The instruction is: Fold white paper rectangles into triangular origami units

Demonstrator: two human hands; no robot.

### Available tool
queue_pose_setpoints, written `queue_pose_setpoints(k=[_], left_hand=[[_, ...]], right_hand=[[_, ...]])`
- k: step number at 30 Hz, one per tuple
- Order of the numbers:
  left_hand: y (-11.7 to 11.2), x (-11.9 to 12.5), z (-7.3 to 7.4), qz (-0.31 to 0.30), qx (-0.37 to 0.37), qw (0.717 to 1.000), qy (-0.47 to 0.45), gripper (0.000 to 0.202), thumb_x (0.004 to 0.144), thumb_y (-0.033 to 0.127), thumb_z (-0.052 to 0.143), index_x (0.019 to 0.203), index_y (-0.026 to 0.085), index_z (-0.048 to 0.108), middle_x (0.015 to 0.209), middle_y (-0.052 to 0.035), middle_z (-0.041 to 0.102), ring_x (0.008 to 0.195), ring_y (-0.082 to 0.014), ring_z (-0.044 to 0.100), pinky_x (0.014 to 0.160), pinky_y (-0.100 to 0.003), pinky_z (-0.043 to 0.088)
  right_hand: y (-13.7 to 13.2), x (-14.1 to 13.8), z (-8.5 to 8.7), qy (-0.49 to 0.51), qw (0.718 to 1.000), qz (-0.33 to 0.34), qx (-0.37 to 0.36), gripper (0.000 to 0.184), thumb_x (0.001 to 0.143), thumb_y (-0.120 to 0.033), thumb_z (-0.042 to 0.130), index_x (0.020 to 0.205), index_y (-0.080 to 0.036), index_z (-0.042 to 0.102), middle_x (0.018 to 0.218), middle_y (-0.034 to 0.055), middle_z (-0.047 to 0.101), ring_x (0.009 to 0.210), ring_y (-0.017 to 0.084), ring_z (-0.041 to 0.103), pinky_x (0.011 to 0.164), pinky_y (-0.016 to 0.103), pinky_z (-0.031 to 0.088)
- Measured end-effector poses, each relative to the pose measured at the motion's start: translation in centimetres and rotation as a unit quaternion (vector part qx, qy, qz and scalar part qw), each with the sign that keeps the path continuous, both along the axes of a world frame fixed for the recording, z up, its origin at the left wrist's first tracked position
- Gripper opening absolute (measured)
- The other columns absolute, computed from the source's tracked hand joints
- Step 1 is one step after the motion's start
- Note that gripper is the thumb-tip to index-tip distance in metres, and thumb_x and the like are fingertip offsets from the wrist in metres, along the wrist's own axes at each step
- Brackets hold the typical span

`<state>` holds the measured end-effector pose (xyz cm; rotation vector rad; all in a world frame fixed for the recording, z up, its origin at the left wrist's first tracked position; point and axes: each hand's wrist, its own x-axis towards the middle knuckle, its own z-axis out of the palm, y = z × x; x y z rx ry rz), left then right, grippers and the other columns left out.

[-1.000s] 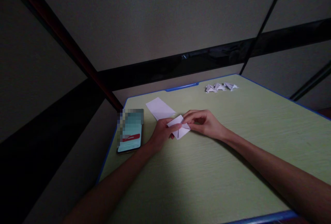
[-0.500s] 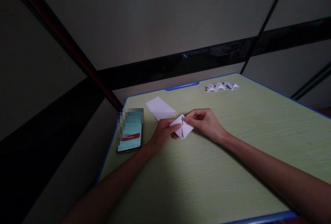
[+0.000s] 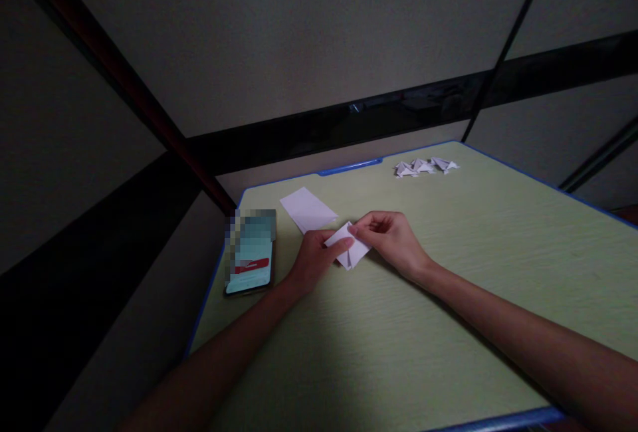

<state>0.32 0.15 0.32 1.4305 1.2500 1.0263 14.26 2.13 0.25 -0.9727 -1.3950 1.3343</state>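
A small white folded paper (image 3: 349, 258), roughly diamond-shaped with a slit between its lower flaps, is held between both hands over the table. My left hand (image 3: 314, 256) grips its left side, thumb lying across the front and the other fingers hidden behind. On the upper right edge, my right hand (image 3: 391, 236) pinches the paper between thumb and index finger. The two thumbs are close together near the middle of the piece. Beyond my left hand lie white paper sheets (image 3: 305, 206), flat on the table.
A phone with a lit screen (image 3: 254, 252) lies left of my left hand. Several folded white paper figures (image 3: 423, 166) stand in a row near the far edge. The pale green table (image 3: 473, 232) has a blue rim, with dark-banded panels (image 3: 319, 133) behind it.
My right thumb has shifted slightly left and inward over the folded paper, closer to my left thumb. Both hands keep their hold; the view has moved a little.
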Motion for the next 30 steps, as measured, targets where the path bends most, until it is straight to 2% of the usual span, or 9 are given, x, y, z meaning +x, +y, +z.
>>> queue_pose_setpoints(k=[4,9,12,16,24,30], left_hand=[[-0.02,0.02,-0.02,0.013,0.007,1.0,-0.003,0.023,0.061,0.031,0.06,0.049,0.011,0.058,0.044,0.0012,0.053,0.043,-0.0082,0.044,0.043,-0.019,0.032],[0.08,-0.12,-0.43,0.022,0.022,0.999,0.008,0.023,0.061,0.031,0.06,0.049,0.011,0.057,0.043,0.0024,0.05,0.042,-0.0072,0.041,0.041,-0.019,0.028],[0.11,-0.15,-0.48,0.037,0.019,0.999,0.01,0.023,0.061,0.03,0.059,0.048,0.011,0.055,0.043,0.0036,0.047,0.041,-0.0064,0.038,0.041,-0.018,0.027],[0.07,-0.04,-0.25,0.031,0.004,0.999,0.012,0.021,0.061,0.029,0.058,0.051,0.011,0.054,0.044,0.0034,0.047,0.043,-0.0068,0.038,0.042,-0.019,0.027],[0.09,-0.06,-0.22,-0.005,0.002,1.0,0.008,0.022,0.062,0.03,0.057,0.052,0.011,0.055,0.046,0.0033,0.047,0.045,-0.0069,0.038,0.044,-0.019,0.027],[0.29,-0.19,-0.51,0.006,0.021,0.999,-0.031,0.023,0.063,0.032,0.056,0.054,0.011,0.056,0.048,0.0034,0.046,0.047,-0.0073,0.037,0.046,-0.02,0.028]], right_hand=[[-0.03,-0.19,-0.06,0.016,1.0,-0.005,-0.025,0.025,0.055,-0.033,0.065,0.056,-0.011,0.053,0.052,-0.0003,0.053,0.045,0.006,0.042,0.045,0.023,0.034],[0.15,-0.13,0.11,0.016,1.0,0.014,-0.02,0.027,0.054,-0.032,0.066,0.057,-0.013,0.048,0.053,-0.0021,0.05,0.046,0.006,0.041,0.045,0.021,0.031],[0.38,0.06,0.17,-0.002,0.998,0.063,0.004,0.026,0.06,-0.034,0.063,0.062,-0.014,0.046,0.053,-0.0042,0.045,0.046,0.005,0.037,0.043,0.02,0.027],[0.42,0.31,0.08,-0.084,0.986,0.139,0.04,0.028,0.074,-0.039,0.046,0.06,-0.015,0.043,0.05,-0.0061,0.033,0.045,0.005,0.028,0.042,0.02,0.021],[-0.33,-0.09,0.24,-0.198,0.968,0.065,0.143,0.025,0.079,-0.031,0.038,0.058,-0.017,0.038,0.053,-0.0033,0.037,0.051,0.009,0.034,0.048,0.022,0.027],[0.0,-0.14,-0.13,-0.109,0.983,0.138,0.048,0.038,0.08,-0.044,0.034,0.055,-0.016,0.039,0.047,-0.0057,0.032,0.042,0.006,0.027,0.04,0.02,0.02]])
